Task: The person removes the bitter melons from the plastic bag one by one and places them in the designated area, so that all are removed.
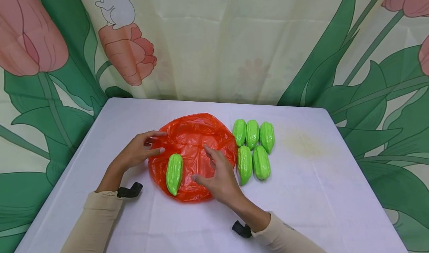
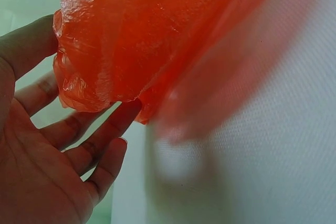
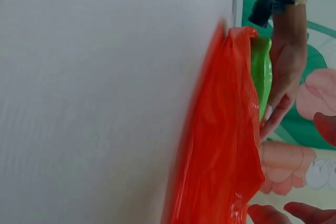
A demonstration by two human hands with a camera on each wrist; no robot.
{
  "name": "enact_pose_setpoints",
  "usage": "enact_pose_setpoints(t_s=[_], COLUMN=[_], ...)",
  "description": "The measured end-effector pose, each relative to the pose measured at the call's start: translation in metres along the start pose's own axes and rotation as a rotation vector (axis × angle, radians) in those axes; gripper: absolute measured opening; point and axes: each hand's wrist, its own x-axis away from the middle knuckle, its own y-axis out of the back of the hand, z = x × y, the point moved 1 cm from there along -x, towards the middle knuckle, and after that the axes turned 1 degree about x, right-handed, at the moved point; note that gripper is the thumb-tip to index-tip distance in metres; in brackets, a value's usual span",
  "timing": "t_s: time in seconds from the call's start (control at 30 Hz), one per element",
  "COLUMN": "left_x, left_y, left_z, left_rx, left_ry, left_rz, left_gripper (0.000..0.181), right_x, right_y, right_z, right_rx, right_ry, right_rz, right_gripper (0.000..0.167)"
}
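A red plastic bag point(image 1: 197, 134) lies spread on the table. On its near left part rests a green, ridged bitter melon point(image 1: 174, 175), also partly visible past the bag in the right wrist view. At the bag's left edge is my left hand point(image 1: 135, 150), its thumb and fingers apart. In the left wrist view, its relaxed fingers point(image 2: 94, 150) reach the crinkled edge of the bag point(image 2: 136, 40). My right hand point(image 1: 221, 176) hovers over the bag's right part, thumb and fingers spread, with nothing between them.
Several more green bitter melons point(image 1: 253, 150) lie in two rows just right of the bag. A white cloth covers the table point(image 1: 315, 193). Behind it hangs a printed curtain point(image 1: 214, 59). Black wrist cameras point(image 1: 130, 190) sit at both cuffs.
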Motion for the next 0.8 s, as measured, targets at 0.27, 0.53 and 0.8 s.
enact_pose_setpoints(t_s=[0.27, 0.53, 0.8], left_x=[0.001, 0.002, 0.002], left_y=[0.0, 0.0, -0.002], left_z=[-0.002, -0.004, -0.006], left_rx=[0.004, -0.001, -0.003], left_ry=[-0.01, -0.022, -0.046], left_rz=[0.001, -0.003, -0.006], left_gripper=[0.06, 0.062, 0.06], right_x=[0.001, 0.001, -0.001], right_y=[-0.012, -0.025, -0.037], right_z=[0.003, 0.008, 0.011], right_rx=[-0.043, -0.038, -0.024], right_ry=[0.008, 0.002, -0.018], right_rz=[0.06, 0.112, 0.152], right_gripper=[0.091, 0.093, 0.097])
